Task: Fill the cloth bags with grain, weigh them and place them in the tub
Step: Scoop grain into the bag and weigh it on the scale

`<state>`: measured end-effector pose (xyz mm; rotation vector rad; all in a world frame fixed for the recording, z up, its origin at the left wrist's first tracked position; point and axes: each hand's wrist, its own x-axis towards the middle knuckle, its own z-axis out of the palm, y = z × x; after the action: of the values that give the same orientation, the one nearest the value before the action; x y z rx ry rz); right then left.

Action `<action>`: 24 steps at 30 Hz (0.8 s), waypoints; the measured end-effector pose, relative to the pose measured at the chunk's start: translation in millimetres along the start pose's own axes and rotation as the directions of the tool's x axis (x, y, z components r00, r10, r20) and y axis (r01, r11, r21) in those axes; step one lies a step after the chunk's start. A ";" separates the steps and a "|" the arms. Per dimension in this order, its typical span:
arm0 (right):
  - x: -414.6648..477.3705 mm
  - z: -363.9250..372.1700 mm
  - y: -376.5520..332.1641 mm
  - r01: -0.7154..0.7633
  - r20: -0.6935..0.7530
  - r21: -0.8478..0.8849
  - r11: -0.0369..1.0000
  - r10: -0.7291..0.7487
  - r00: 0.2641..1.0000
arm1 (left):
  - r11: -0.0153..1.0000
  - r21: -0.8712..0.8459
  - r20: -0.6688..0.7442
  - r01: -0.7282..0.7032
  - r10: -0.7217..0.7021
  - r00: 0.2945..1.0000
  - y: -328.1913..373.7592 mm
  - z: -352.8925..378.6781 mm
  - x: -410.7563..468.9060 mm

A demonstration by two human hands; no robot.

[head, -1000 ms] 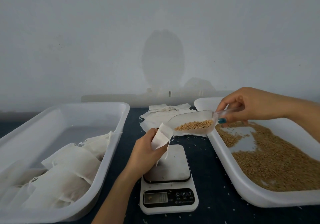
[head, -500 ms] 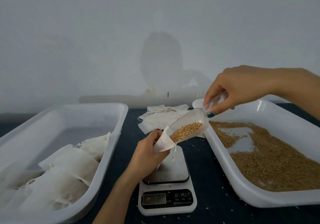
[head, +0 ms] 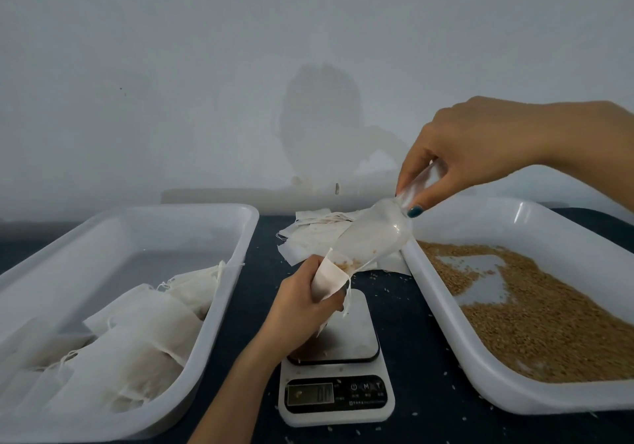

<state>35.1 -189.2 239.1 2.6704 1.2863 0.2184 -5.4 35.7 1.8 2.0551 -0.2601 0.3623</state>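
R hand (head: 480, 148): thumb + fingers pinch handle of clear plastic scoop (head: 374, 234), tipped mouth-down into small white cloth bag (head: 331, 277). L hand (head: 302, 303): fingers curled round that bag, held over white digital scale (head: 336, 368). Brown grain (head: 549, 323) in white tray (head: 446, 306) at right; filled bags (head: 137, 334) in white plastic tub (head: 219, 213) at left.
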 end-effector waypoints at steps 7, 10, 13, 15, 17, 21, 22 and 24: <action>-9.7 -1.9 1.2 -0.074 -0.013 0.056 0.996 0.075 0.997 | 1.000 -0.007 0.016 0.015 -0.015 1.000 2.0 -1.0 0.0; -17.9 11.2 12.0 -0.140 0.001 0.124 0.982 0.141 0.990 | 0.998 -0.047 0.007 0.029 -0.028 1.000 2.7 -1.7 0.4; -29.1 44.9 23.2 -0.196 0.054 0.365 0.910 0.190 0.980 | 0.995 -0.091 0.010 0.042 -0.041 0.999 5.3 -1.9 -0.1; -38.5 73.8 31.4 -0.243 0.095 0.549 0.800 0.229 0.969 | 0.990 -0.128 0.018 0.060 -0.058 0.998 6.0 -1.8 -0.6; -47.8 102.2 39.5 -0.322 0.162 0.632 0.705 0.286 0.944 | 0.985 -0.150 0.017 0.089 -0.087 0.996 6.0 -1.0 -0.2; -62.2 149.8 50.5 -0.525 0.327 0.703 0.480 0.438 0.837 | 0.976 -0.193 0.015 0.099 -0.098 0.995 2.8 0.7 1.3; -62.5 158.1 52.5 -0.571 0.367 0.701 0.427 0.471 0.802 | 0.972 -0.215 0.016 0.091 -0.089 0.996 2.6 1.0 1.1; -60.9 167.5 52.7 -0.630 0.405 0.630 0.454 0.499 0.766 | 0.958 -0.274 0.017 0.087 -0.086 0.996 3.8 0.2 0.4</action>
<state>71.7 -284.2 83.6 3.6398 0.3510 -0.6018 -6.3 33.6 5.0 1.7874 -0.2098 0.2523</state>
